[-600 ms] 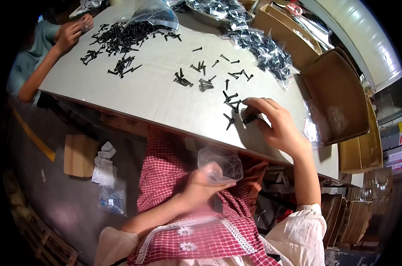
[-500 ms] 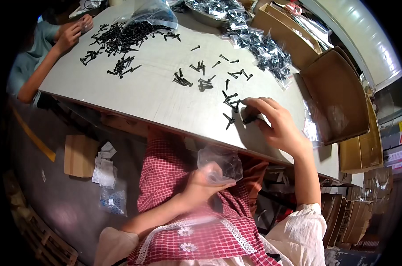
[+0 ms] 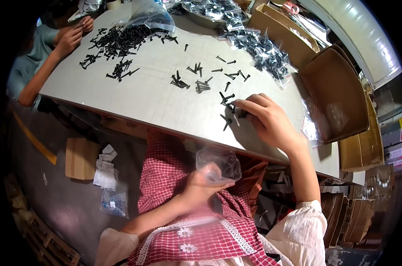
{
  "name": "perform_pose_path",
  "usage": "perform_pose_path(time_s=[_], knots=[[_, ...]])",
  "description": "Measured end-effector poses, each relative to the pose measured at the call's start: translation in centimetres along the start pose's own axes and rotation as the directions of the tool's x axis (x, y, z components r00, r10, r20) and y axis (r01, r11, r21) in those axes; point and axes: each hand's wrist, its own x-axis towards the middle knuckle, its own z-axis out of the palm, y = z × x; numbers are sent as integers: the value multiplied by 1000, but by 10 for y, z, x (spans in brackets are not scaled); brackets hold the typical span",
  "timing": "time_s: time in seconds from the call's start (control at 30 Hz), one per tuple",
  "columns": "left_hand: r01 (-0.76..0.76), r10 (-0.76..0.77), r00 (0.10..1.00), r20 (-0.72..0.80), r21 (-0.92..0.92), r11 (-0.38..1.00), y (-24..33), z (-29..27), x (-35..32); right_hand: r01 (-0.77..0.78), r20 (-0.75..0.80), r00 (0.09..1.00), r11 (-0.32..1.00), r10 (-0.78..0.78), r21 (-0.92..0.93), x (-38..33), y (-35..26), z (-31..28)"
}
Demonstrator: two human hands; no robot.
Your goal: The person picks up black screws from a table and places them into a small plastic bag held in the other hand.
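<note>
Head view: right hand (image 3: 267, 122) pinches black screws (image 3: 230, 106) on the white table (image 3: 143, 97)
Left hand (image 3: 201, 184): grips clear bag (image 3: 218, 164) over lap
Advice: hold bag mouth open, just under table edge

Clear plastic bag (image 3: 218, 165) at lap, open brown cartons (image 3: 338, 95) right

White sleeves (image 3: 298, 230), red checked apron (image 3: 187, 199), daisy trim
</note>
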Motion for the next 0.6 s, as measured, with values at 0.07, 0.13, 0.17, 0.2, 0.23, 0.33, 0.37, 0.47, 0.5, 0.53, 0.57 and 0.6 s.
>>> perform_pose_path(time_s=[0.07,0.13,0.17,0.2,0.23,0.33,0.37,0.47,0.5,0.53,0.57,0.6], knots=[[-17,16,1000,-16,-17,1000,4,3,0,60,-31,998,998,-60,0,1,6,3],[-30,30,1000,-1,22,999,3,2,0,11,-16,1000,1000,-11,-2,-3,7,-1],[-36,36,999,8,41,998,3,1,0,-14,-9,1000,1000,14,-3,-5,6,-3],[-38,38,999,3,58,998,2,1,0,6,-37,999,1000,-6,0,-6,7,-1],[-40,40,999,-1,75,996,2,1,-1,27,-65,998,1000,-26,2,-6,8,2],[-12,12,1000,8,74,997,-4,-1,0,133,-78,988,989,-137,-59,-2,8,3],[3,-4,1000,14,66,998,-6,-2,0,176,-67,981,980,-182,-89,1,9,2],[-23,23,1000,-5,88,996,-2,-1,0,184,-6,983,975,-186,-123,1,14,1],[-29,30,999,-13,58,998,-1,0,-1,181,11,983,974,-182,-133,0,16,1],[-37,37,999,-22,27,999,1,3,-1,168,6,986,974,-169,-154,-3,18,-1],[-44,44,999,-30,-4,999,3,4,-1,153,1,988,973,-156,-175,-8,20,-2],[-38,38,999,-20,2,999,2,4,-2,140,0,990,971,-143,-191,-14,20,-2]])
